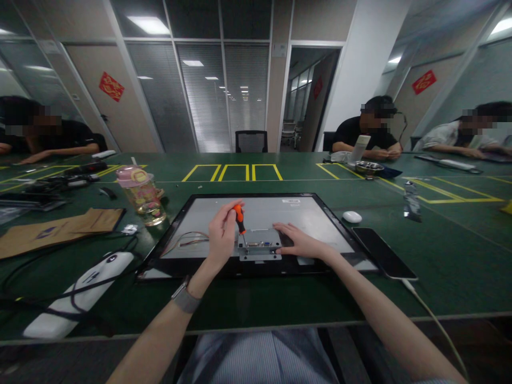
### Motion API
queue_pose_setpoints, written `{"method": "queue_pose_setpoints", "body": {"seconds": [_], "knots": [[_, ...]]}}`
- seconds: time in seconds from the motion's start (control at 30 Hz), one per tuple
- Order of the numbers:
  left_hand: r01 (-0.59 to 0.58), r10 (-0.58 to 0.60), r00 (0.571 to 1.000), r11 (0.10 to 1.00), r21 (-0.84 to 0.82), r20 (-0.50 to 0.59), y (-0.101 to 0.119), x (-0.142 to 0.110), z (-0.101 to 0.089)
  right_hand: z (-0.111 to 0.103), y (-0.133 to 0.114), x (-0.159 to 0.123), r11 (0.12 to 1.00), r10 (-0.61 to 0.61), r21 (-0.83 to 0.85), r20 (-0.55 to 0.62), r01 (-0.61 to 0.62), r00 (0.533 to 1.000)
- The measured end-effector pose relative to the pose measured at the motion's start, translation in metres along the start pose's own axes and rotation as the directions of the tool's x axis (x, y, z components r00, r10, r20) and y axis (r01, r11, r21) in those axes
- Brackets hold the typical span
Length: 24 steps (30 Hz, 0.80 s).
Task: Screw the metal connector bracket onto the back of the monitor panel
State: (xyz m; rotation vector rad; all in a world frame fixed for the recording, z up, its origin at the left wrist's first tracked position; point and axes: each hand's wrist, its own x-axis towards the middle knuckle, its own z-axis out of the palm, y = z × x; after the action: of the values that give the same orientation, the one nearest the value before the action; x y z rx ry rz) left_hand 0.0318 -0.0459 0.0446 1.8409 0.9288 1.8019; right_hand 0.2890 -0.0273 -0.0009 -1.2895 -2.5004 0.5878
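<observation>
A flat display panel (256, 213) with a black frame and grey metal back lies on the green table. Near its front edge sits a metal bracket (260, 256) with a row of connector ports. My left hand (222, 230) is closed around an orange and black screwdriver (239, 216), which stands nearly upright with its tip down at the bracket's left side. My right hand (298, 241) rests on the bracket's right side, thumb and fingers apart, steadying or touching its edge. Thin coloured wires (188, 238) run across the panel to the left of the bracket.
On the left are a drink bottle (144, 194), a brown paper bag (64, 229) and a white power strip (84, 293) with black cables. A phone (384, 253) on a charging cable and a white case (352, 217) lie right. Several people sit across the table.
</observation>
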Motion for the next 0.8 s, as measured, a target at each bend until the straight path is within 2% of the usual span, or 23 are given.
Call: {"method": "queue_pose_setpoints", "body": {"seconds": [0.17, 0.37, 0.6, 0.8], "knots": [[-0.048, 0.05, 0.998, 0.996, 0.069, -0.03, -0.0022, 0.0019, -0.0003, 0.0002, 0.0005, 0.0003, 1.0, -0.002, -0.002, 0.004, 0.002, 1.0], [0.018, -0.018, 0.999, 1.0, 0.0, 0.033, -0.001, 0.0012, -0.001, -0.0003, 0.0001, 0.0004, 1.0, 0.001, -0.004, 0.006, -0.001, 1.0], [-0.05, 0.053, 0.998, 0.997, 0.064, -0.042, -0.0019, 0.0012, 0.0001, -0.0026, -0.0041, -0.0007, 1.0, 0.013, 0.006, 0.013, -0.014, 1.0], [-0.009, 0.009, 1.0, 0.999, 0.031, -0.012, 0.0013, 0.0009, -0.0013, -0.0051, -0.0077, -0.0018, 0.999, 0.033, 0.008, 0.022, -0.033, 0.999]]}}
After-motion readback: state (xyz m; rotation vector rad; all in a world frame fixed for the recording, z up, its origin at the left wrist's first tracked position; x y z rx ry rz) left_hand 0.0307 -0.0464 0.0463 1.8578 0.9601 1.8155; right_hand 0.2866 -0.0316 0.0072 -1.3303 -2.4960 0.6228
